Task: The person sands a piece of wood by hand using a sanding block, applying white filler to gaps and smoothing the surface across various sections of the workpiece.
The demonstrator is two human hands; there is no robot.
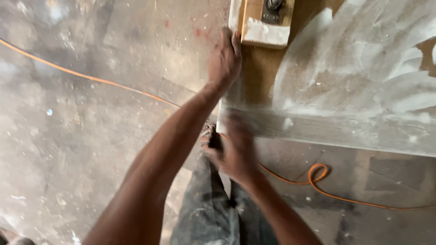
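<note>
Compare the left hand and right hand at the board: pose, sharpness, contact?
The left hand lies sharp and flat, fingers stretched along the board's side edge beside the wooden block; the right hand is motion-blurred at the near corner. The left hand sits farther from the body, the right hand nearer, above the orange cable. Whether the right hand holds anything cannot be told. Both are bare and at the white-smeared board's edges.

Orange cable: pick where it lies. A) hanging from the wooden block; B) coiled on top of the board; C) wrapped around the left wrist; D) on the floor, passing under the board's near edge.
D: the orange cable runs across the floor and loops below the near edge of the white-smeared board.
</note>
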